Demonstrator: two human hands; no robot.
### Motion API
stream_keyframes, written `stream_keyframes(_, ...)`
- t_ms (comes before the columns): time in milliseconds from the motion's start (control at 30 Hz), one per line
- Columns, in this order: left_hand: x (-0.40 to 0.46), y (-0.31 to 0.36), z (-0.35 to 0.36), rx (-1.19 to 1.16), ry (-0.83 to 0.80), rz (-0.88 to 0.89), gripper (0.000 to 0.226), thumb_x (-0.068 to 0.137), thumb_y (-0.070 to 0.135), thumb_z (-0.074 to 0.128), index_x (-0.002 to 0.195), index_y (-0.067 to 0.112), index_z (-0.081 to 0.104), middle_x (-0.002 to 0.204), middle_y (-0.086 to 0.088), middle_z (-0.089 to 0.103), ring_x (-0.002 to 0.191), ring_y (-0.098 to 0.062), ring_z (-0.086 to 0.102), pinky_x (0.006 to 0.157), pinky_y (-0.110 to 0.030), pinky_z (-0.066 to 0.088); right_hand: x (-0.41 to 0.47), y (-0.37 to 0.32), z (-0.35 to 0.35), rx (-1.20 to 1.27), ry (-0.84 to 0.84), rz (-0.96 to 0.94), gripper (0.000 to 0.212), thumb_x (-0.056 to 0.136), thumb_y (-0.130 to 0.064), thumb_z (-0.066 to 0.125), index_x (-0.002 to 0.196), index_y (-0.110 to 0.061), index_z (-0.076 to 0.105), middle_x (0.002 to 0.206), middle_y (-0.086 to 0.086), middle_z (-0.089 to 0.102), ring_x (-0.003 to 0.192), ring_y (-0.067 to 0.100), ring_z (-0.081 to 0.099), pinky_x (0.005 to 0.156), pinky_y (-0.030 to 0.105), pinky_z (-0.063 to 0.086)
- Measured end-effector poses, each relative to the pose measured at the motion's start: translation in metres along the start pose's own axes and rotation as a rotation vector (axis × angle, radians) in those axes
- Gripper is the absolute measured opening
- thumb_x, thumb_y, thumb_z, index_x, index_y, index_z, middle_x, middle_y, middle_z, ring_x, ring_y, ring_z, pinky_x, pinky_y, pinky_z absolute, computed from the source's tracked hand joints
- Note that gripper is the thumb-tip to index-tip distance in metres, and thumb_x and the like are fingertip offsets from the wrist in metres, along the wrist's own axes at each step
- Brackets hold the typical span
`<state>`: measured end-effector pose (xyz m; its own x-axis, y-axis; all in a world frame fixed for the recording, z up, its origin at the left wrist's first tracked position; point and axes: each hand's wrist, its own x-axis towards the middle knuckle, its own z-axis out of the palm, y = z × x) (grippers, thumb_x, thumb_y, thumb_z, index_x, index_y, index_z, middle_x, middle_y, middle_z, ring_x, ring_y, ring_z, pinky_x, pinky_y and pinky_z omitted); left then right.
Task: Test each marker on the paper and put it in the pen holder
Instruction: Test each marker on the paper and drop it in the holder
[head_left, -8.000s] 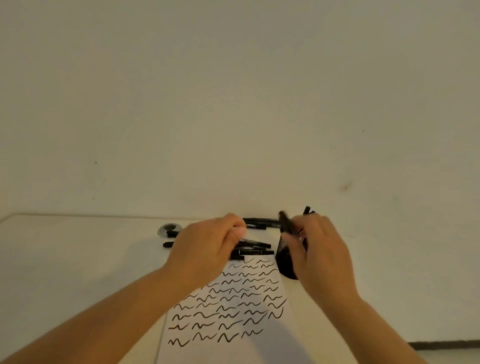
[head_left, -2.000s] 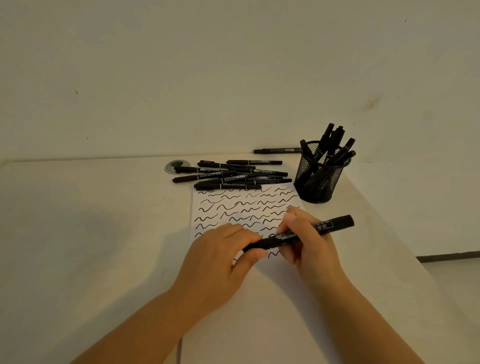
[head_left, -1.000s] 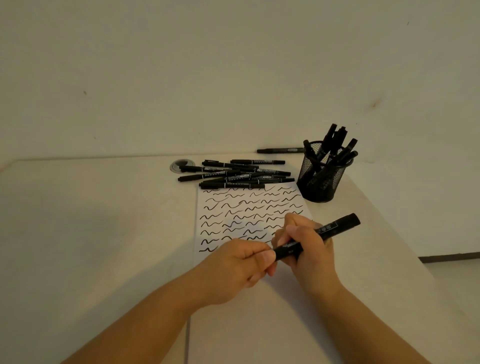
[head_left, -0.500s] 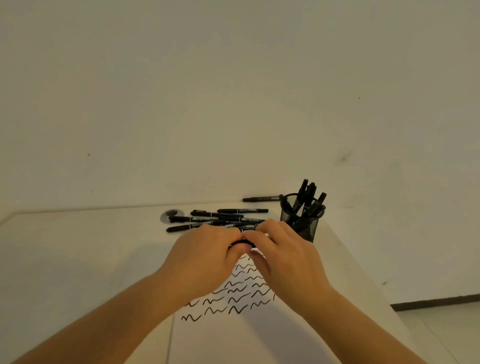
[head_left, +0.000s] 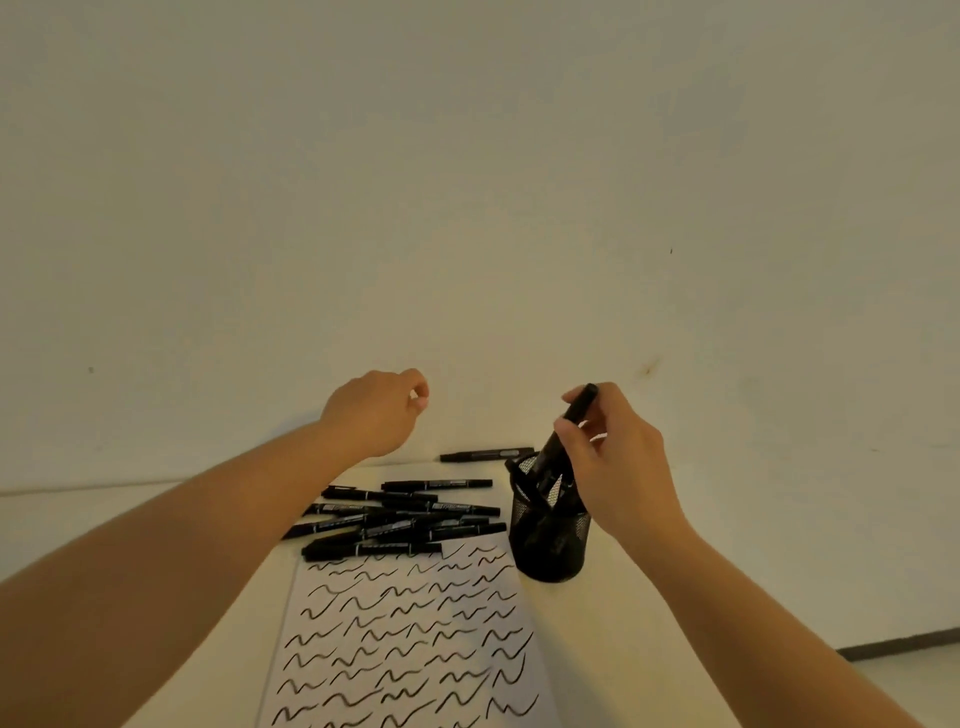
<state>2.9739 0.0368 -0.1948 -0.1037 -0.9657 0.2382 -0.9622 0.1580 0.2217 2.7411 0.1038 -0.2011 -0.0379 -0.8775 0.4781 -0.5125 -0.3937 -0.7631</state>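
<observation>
Marker (head_left: 567, 430) now over pen holder (head_left: 549, 540)

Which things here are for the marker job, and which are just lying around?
For the job:
black marker held in the right hand
black wire-mesh pen holder
pile of black markers
white paper sheet with black squiggles

Just lying about:
empty left hand
lone black marker by the wall

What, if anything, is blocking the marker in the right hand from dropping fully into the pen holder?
Nothing outside the pen holder blocks it. The right hand holds the marker tilted, its lower end already inside the rim. Only the markers already standing inside crowd the space; how much room remains cannot be seen.
</observation>
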Motion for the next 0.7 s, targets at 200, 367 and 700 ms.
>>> stream_keyframes(200,0.040,0.001,0.061,0.075,-0.217,0.027,0.030,0.097,0.027,0.037,0.124,0.022,0.049,0.127,-0.004,0.054,0.110,-0.022,0.051,0.091,-0.036,0.044,0.007,0.028,0.008,-0.104,-0.074,0.023,0.031,0.089,-0.021,0.057,0.114,-0.031,0.042,0.080,-0.019,0.055,0.070,0.000,0.057,0.048,0.009,0.039)
stream_keyframes(367,0.058,0.005,0.095,0.186,-0.246,0.118,0.032,0.097,0.017,0.034,0.127,0.017,0.047,0.127,-0.005,0.053,0.111,-0.023,0.050,0.087,-0.032,0.040,0.008,0.039,0.016,-0.162,-0.086,-0.032,0.050,0.089,-0.018,0.055,0.126,-0.040,0.031,0.077,-0.011,0.058,0.068,0.007,0.059,0.059,0.024,0.051)
stream_keyframes(700,0.065,0.006,0.122,0.509,-0.238,0.263,0.025,0.095,0.027,0.040,0.110,0.013,0.053,0.109,-0.006,0.054,0.096,-0.024,0.054,0.067,-0.032,0.038,-0.003,0.048,0.027,-0.269,-0.096,-0.108,0.025,0.090,-0.023,0.052,0.114,-0.029,0.057,0.095,-0.008,0.066,0.085,0.012,0.059,0.075,0.024,0.049)
